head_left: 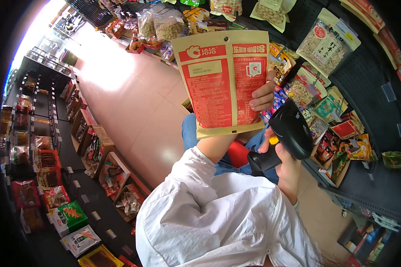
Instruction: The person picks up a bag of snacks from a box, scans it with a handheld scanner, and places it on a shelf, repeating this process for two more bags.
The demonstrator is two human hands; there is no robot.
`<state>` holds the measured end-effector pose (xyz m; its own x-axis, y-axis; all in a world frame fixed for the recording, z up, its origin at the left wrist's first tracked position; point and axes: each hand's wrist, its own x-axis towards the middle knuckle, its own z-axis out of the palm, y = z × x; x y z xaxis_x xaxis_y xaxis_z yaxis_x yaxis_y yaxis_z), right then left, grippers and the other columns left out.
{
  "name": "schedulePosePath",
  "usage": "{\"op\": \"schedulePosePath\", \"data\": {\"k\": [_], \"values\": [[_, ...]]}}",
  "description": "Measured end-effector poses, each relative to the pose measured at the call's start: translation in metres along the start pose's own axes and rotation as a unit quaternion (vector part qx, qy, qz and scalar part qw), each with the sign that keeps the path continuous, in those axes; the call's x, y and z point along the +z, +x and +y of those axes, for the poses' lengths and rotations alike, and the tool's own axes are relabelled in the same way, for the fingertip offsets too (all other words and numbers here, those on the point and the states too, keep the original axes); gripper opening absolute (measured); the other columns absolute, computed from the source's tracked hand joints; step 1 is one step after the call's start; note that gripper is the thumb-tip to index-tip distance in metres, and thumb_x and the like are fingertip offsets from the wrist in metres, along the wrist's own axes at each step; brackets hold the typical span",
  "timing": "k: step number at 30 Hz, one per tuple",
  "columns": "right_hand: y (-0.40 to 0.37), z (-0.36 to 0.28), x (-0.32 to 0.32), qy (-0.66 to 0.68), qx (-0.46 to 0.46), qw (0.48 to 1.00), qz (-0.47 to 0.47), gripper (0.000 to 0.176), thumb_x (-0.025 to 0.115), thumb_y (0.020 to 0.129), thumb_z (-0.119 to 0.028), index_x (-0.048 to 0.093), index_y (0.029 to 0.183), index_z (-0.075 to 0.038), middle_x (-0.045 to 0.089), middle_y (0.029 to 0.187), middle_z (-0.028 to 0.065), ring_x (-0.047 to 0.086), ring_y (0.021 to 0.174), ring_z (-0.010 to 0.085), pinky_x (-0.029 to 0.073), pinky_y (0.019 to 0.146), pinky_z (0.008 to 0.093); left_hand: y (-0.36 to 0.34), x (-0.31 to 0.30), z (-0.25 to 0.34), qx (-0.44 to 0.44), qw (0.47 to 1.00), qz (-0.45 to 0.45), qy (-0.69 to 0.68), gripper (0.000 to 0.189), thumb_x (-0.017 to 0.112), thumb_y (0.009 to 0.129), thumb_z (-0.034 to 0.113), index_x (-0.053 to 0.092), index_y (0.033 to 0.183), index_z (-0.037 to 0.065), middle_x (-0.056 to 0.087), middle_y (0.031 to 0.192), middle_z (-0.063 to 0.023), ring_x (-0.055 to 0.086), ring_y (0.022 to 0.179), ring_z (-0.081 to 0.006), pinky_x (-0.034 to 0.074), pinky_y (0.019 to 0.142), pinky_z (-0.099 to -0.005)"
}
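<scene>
1. Lining the left side, dark shelves of colourful snack packets (40, 178), with pale tiled floor (133, 98) beside them
2. Centre frame, a flat tan-and-red paper snack pouch (220, 82) is held upright, and the left hand (262, 95) grips its right edge, fingers curled onto the front
3. Just right and lower, the right hand (285, 167) is closed round a black plastic barcode scanner (294, 129), near the pouch's corner
4. Far right, a black pegboard rack (365, 89) hung with nut bags

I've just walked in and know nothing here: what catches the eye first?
A red and tan snack pouch, held up mid-frame by the left hand. Just below to its right, the right hand holds a black handheld scanner. Packaged snacks fill dark racks on both sides.
</scene>
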<state>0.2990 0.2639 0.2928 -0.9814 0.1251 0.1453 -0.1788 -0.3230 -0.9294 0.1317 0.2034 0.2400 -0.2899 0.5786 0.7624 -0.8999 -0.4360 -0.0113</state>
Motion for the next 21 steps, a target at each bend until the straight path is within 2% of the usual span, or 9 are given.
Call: {"op": "schedulePosePath", "data": {"k": [9, 11, 13, 15, 17, 18, 19, 21], "values": [[0.000, 0.003, -0.003, 0.020, -0.013, 0.998, 0.062, 0.038, 0.054, 0.076, -0.019, 0.045, 0.105, 0.005, 0.050, 0.093, 0.0124, 0.051, 0.064, 0.0168, 0.046, 0.058, 0.0320, -0.005, -0.002, -0.005, -0.020, 0.999, -0.011, -0.043, 0.039, 0.040, 0.085, 0.032, 0.038, 0.101, -0.004, 0.044, 0.061, -0.0076, 0.044, 0.046, -0.0155, 0.038, 0.044, -0.0252], [0.001, 0.005, -0.001, 0.019, -0.015, 0.998, 0.055, 0.038, 0.054, 0.076, -0.018, 0.045, 0.105, 0.004, 0.051, 0.092, 0.0119, 0.051, 0.064, 0.0166, 0.045, 0.059, 0.0315, -0.006, 0.005, -0.009, 0.005, 0.999, 0.043, -0.016, 0.038, 0.039, 0.085, 0.031, 0.038, 0.100, -0.003, 0.043, 0.060, -0.0077, 0.043, 0.046, -0.0165, 0.038, 0.044, -0.0264], [0.001, 0.008, -0.002, 0.018, -0.015, 0.998, 0.050, 0.037, 0.054, 0.076, -0.018, 0.045, 0.105, 0.004, 0.051, 0.091, 0.0114, 0.051, 0.065, 0.0164, 0.045, 0.060, 0.0310, -0.003, 0.014, -0.008, 0.009, 0.998, 0.054, 0.027, 0.039, 0.039, 0.085, 0.032, 0.039, 0.101, -0.003, 0.043, 0.062, -0.0071, 0.043, 0.047, -0.0163, 0.039, 0.046, -0.0267], [0.000, 0.012, -0.004, -0.006, 0.006, 1.000, 0.006, 0.037, 0.054, 0.076, -0.018, 0.046, 0.105, 0.003, 0.052, 0.088, 0.0100, 0.051, 0.066, 0.0157, 0.044, 0.063, 0.0297, -0.003, 0.007, -0.007, 0.018, 0.995, 0.069, 0.063, 0.040, 0.040, 0.085, 0.032, 0.039, 0.102, -0.004, 0.043, 0.063, -0.0065, 0.043, 0.048, -0.0161, 0.040, 0.048, -0.0269], [-0.003, 0.010, 0.000, -0.011, 0.030, 0.999, 0.002, 0.035, 0.057, 0.075, -0.017, 0.048, 0.103, 0.002, 0.053, 0.086, 0.0083, 0.052, 0.068, 0.0144, 0.044, 0.064, 0.0281, 0.003, -0.002, -0.005, 0.105, 0.994, -0.006, -0.031, 0.041, 0.041, 0.084, 0.032, 0.040, 0.105, -0.004, 0.044, 0.068, -0.0051, 0.044, 0.054, -0.0143, 0.040, 0.053, -0.0254], [-0.005, 0.011, 0.004, -0.028, 0.069, 0.997, 0.003, 0.034, 0.058, 0.074, -0.016, 0.050, 0.101, 0.002, 0.054, 0.085, 0.0077, 0.052, 0.068, 0.0138, 0.044, 0.064, 0.0278, -0.005, 0.001, -0.004, 0.142, 0.988, 0.047, -0.039, 0.043, 0.042, 0.084, 0.032, 0.040, 0.109, -0.003, 0.044, 0.073, -0.0042, 0.044, 0.060, -0.0129, 0.039, 0.058, -0.0235], [-0.007, 0.012, 0.007, -0.044, 0.106, 0.993, 0.004, 0.033, 0.060, 0.073, -0.014, 0.051, 0.100, 0.002, 0.054, 0.085, 0.0071, 0.053, 0.069, 0.0131, 0.044, 0.064, 0.0276, -0.005, 0.001, -0.004, 0.147, 0.987, 0.049, -0.040, 0.043, 0.042, 0.084, 0.032, 0.040, 0.109, -0.003, 0.044, 0.073, -0.0042, 0.044, 0.060, -0.0129, 0.039, 0.058, -0.0235], [-0.006, 0.018, 0.012, -0.038, 0.119, 0.992, 0.007, 0.029, 0.062, 0.072, -0.010, 0.053, 0.097, 0.001, 0.055, 0.085, 0.0067, 0.053, 0.068, 0.0119, 0.043, 0.063, 0.0262, -0.001, -0.007, 0.005, 0.149, 0.983, 0.003, -0.106, 0.043, 0.043, 0.084, 0.032, 0.040, 0.110, -0.002, 0.045, 0.074, -0.0045, 0.044, 0.063, -0.0126, 0.038, 0.059, -0.0220]]}}
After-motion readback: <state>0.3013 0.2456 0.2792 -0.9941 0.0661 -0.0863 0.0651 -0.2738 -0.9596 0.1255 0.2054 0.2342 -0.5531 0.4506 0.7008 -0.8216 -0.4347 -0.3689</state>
